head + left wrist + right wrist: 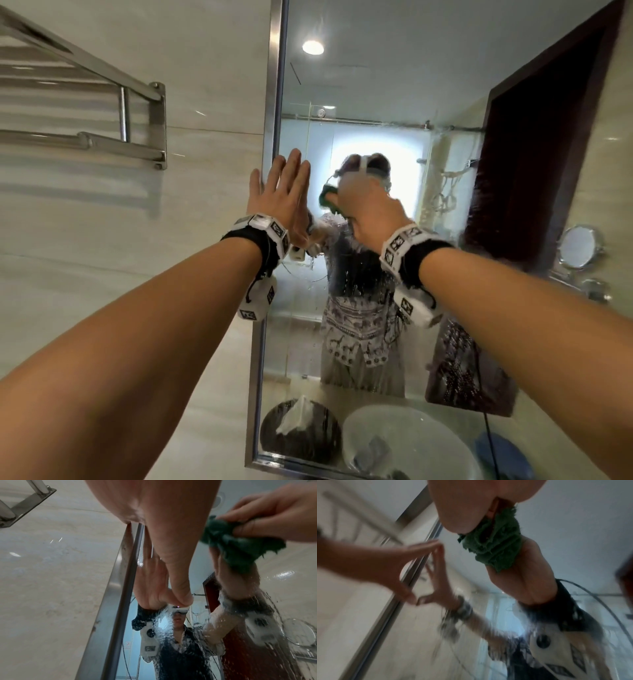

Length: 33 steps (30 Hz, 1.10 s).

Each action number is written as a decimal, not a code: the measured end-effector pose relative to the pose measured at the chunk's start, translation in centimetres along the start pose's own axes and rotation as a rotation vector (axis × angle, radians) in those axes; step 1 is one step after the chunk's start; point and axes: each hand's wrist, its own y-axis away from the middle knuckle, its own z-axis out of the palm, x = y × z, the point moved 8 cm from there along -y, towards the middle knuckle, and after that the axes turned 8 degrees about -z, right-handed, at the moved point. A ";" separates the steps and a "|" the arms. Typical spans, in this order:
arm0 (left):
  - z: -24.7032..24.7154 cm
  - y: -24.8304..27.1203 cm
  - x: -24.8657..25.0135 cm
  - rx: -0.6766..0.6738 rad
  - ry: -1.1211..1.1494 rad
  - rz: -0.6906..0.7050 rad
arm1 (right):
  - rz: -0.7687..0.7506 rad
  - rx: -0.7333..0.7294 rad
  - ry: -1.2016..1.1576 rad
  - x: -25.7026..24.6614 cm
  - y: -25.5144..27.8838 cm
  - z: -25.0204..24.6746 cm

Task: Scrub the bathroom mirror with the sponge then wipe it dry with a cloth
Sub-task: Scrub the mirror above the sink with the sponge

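Sponge [327, 197] sits gripped in right hand [366, 209] against mirror [376, 102], beside flat, open left hand [281, 195].

sponge [327, 199]: mostly hidden behind right hand [364, 205]
towel rack [78, 102]: cut off at left edge
right wrist view: motion-blurred

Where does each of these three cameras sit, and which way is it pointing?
Head: worn on the head, facing the mirror; shows both forearms, the flat left hand at the frame, the right hand holding the green sponge.
Left wrist: looks along the left palm at the mirror frame.
Right wrist: looks along the right hand, blurred, at the glass.
Shared: both wrist views catch the sponge and the other hand.
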 end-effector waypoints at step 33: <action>1.9 1.0 -4.7 0.067 -0.081 -0.093 | -0.354 -0.210 0.054 -7.5 0.3 9.0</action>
